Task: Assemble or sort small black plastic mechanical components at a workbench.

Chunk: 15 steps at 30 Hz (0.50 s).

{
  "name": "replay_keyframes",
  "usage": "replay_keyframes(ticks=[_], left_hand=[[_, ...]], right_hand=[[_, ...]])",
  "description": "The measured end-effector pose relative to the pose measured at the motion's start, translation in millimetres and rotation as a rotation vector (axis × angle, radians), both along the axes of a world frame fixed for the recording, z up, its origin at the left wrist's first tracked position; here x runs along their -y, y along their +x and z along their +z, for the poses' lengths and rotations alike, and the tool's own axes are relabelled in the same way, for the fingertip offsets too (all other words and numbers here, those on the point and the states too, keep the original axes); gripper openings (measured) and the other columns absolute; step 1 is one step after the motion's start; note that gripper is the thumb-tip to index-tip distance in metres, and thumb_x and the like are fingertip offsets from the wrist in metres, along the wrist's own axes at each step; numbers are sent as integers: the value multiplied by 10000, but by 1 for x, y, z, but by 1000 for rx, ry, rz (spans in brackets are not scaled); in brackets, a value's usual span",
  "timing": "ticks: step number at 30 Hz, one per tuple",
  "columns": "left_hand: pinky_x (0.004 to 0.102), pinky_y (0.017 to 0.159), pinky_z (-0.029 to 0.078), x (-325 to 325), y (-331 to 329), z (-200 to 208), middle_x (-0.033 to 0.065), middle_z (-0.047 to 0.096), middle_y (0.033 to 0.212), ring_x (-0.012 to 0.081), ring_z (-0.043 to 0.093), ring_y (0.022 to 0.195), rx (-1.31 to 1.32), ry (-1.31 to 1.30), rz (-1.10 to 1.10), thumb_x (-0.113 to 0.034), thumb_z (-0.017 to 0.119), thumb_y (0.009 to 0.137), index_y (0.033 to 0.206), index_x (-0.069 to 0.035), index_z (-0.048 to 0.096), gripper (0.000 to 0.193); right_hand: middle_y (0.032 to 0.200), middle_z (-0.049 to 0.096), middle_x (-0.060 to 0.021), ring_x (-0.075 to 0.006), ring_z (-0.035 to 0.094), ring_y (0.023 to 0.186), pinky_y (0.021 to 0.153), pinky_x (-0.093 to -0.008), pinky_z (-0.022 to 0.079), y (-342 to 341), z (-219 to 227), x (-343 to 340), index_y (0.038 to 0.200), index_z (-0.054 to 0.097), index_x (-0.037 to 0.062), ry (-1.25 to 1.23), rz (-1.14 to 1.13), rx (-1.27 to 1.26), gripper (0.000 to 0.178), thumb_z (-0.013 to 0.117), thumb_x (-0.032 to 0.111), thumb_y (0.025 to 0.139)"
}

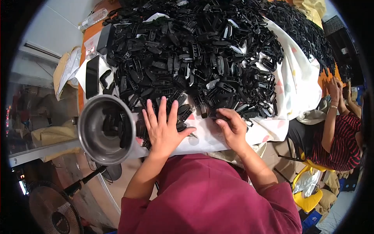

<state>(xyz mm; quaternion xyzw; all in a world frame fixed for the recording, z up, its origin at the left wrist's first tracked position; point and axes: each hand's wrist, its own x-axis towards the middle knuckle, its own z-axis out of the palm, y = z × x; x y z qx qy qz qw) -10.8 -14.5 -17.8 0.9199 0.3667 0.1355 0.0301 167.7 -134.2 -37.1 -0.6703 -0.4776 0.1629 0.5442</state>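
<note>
A wide heap of small, long black plastic pieces (pixel 167 58) covers most of the cloth-draped table in front of me. My left hand (pixel 159 128) lies at the heap's near edge, palm down with fingers spread, over a few of the pieces. Beside its thumb a small pointed metal tip (pixel 193 135) shows on the cloth. To the right, my right hand (pixel 233 126) has its thumb and forefinger pinched at a dark plastic piece, mostly hidden by the fingers. Left of my left hand stands a grey metal bowl (pixel 82 124) holding several black pieces.
White patterned cloth (pixel 300 85) hangs over the table's right side. A phone (pixel 92 77) and a clear plastic bottle (pixel 93 18) lie at the left. A fan (pixel 56 212) stands at lower left. At the right sits another person in a striped top (pixel 344 136), near a second black heap.
</note>
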Motion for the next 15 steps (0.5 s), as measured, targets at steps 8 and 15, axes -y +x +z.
replay_keyframes(ticks=[8, 15], left_hand=[[586, 989, 213, -1, 20, -2, 160, 342, 1332, 445, 226, 1249, 62, -4, -31, -616, 601, 660, 1274, -77, 415, 838], [564, 983, 212, 9, 59, 3, 174, 369, 1269, 414, 281, 1208, 277, -90, -16, -495, 603, 747, 1251, -68, 423, 685]], right_hand=[[983, 615, -149, -273, 598, 875, 787, -311, 466, -2, -6, -1, 1021, 568, 2, 78, -48, 49, 276, 649, 17, 758], [1055, 577, -119, -181, 574, 878, 793, -267, 453, 2, -6, -5, 1082, 546, -11, 107, -80, 52, 277, 591, -1, 809]])
